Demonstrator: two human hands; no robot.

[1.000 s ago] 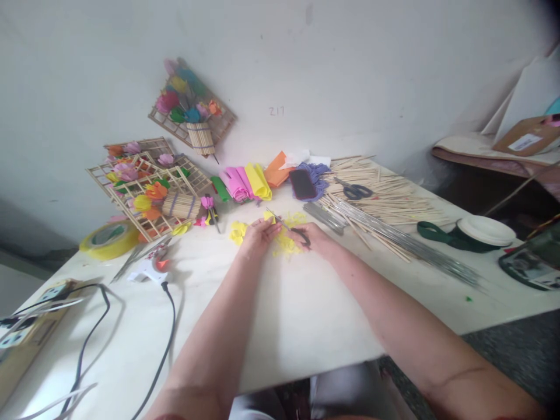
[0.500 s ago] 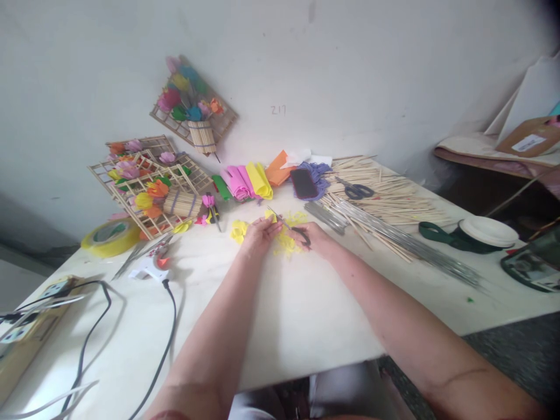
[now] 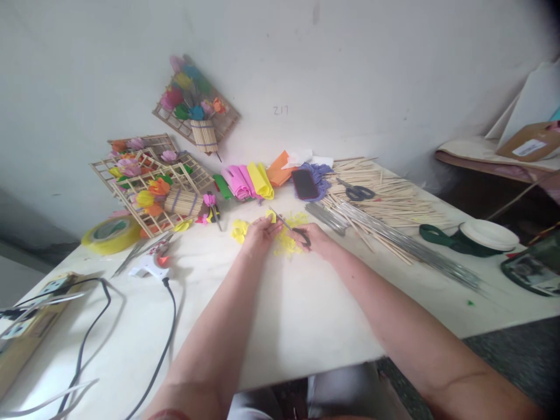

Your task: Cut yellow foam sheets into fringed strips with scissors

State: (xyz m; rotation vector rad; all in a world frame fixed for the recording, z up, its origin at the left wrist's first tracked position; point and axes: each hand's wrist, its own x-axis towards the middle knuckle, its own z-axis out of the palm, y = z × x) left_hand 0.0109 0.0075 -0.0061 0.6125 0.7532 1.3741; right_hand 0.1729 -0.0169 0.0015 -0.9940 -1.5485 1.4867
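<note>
My left hand pinches a small piece of yellow crepe paper over the middle of the table. In my right hand is a pair of scissors, its blades pointing up and left to the edge of the held paper. Whether the blades are apart is too small to tell. Yellow cut petals lie just left of my left hand. Thin yellow paper scraps are scattered beneath and between both hands.
Behind my hands lie crepe paper rolls, a phone and purple yarn. Wooden sticks, spare scissors and metal wires spread rightward. At left are a glue gun, tape roll and flower-filled stick frames.
The view has shifted very slightly. Both hands keep nearly the same place, with the scissors still at the yellow paper.
</note>
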